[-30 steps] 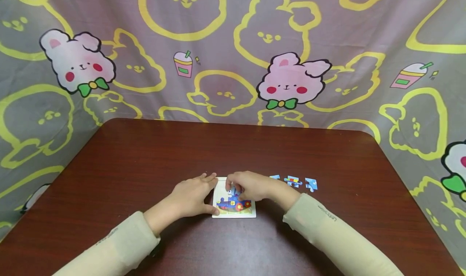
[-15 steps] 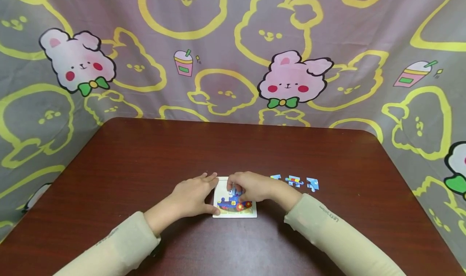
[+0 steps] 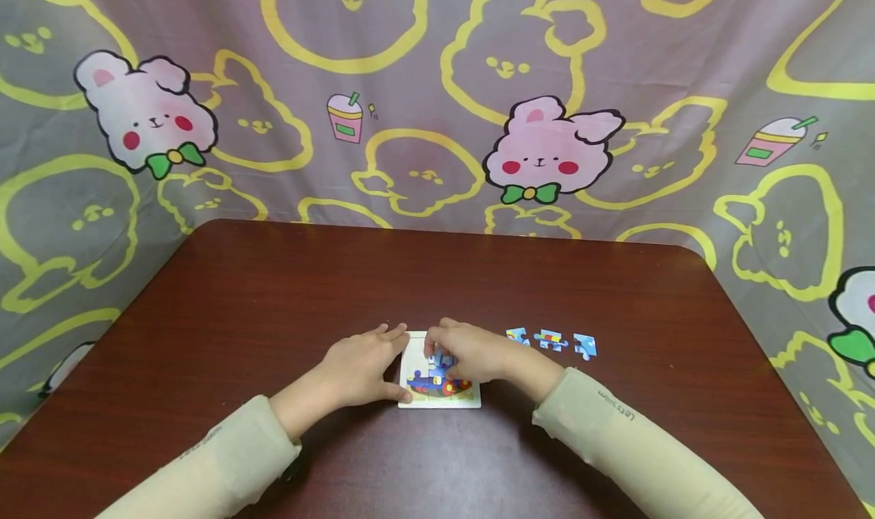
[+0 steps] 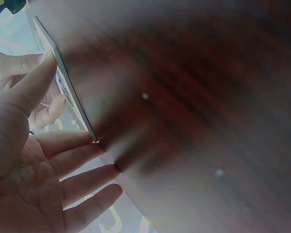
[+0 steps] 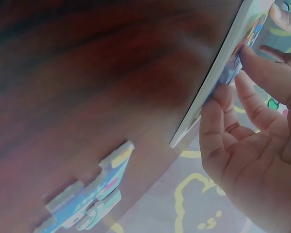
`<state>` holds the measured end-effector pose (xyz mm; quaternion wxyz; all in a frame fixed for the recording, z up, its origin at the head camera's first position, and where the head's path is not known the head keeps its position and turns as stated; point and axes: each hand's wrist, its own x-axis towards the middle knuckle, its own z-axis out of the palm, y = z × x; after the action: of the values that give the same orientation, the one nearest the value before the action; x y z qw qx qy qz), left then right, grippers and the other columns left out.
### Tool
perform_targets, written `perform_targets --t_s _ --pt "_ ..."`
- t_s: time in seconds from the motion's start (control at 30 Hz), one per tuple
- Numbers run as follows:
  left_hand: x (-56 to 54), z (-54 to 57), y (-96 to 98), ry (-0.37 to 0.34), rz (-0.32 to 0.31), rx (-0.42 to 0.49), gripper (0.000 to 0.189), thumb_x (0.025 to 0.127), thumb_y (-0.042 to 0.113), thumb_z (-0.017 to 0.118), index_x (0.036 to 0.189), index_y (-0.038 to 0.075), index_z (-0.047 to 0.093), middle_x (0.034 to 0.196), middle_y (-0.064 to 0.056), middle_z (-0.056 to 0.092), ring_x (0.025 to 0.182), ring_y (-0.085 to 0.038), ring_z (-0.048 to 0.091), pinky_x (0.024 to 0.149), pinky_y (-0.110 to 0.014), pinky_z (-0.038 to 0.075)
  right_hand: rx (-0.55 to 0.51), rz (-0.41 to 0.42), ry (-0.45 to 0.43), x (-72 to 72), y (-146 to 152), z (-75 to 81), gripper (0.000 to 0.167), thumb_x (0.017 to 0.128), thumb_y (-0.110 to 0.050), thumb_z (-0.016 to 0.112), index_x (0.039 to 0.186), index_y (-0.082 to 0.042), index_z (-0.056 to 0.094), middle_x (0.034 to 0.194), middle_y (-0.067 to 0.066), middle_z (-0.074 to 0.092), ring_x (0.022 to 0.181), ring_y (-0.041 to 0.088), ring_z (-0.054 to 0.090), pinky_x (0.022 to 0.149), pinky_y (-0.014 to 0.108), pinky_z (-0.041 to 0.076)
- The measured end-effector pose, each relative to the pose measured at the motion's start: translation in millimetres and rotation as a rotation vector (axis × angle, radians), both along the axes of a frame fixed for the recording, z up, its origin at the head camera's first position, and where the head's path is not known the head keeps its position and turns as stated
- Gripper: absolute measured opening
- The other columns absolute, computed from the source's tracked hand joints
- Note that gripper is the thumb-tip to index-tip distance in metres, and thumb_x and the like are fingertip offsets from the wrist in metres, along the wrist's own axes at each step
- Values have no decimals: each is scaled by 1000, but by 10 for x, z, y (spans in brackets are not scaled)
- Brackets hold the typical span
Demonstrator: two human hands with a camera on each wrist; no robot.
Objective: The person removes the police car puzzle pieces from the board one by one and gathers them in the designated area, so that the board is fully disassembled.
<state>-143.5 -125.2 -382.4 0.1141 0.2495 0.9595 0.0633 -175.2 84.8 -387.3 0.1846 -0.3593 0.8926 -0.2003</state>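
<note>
A small white-framed jigsaw board point(image 3: 440, 406) lies on the table, with a partly assembled picture of a blue vehicle with red wheels. My left hand point(image 3: 358, 367) steadies the board's left side: the thumb rests on the near left corner and the straight fingers lie along the far left corner. Over the upper middle of the board, my right hand point(image 3: 472, 352) has curled fingers and thumb pinching a blue puzzle piece point(image 3: 440, 361), seated at or just above the board; its edges are partly hidden. In the right wrist view, the fingertips touch the board's picture side.
Three loose light-blue puzzle pieces lie in a row right of the board: one partly behind the right hand point(image 3: 517, 337), a middle one point(image 3: 550, 340) with red and yellow, and a right one point(image 3: 584, 345). A patterned curtain point(image 3: 424, 86) hangs behind the brown table point(image 3: 342, 276).
My right hand shifts very slightly at the same spot on the board, showing more of the nearest loose piece. My left hand stays put.
</note>
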Motion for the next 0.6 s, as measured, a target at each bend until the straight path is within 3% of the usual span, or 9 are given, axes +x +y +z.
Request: perform_targets --t_s 0.33,0.6 --pt "-1 6 -10 -3 -1 8 88 75 55 80 143 6 53 154 -11 47 141 -37 45 101 -56 48 -79 -12 3 22 9 -5 35 78 6 76 102 -14 60 103 5 52 82 15 56 71 26 47" --pt "6 8 -8 -10 5 10 88 76 55 80 143 6 53 154 -10 46 141 -36 44 102 -56 48 -150 13 -21 -10 27 -5 28 84 5 70 101 -14 59 80 0 57 67 7 52 67 23 45"
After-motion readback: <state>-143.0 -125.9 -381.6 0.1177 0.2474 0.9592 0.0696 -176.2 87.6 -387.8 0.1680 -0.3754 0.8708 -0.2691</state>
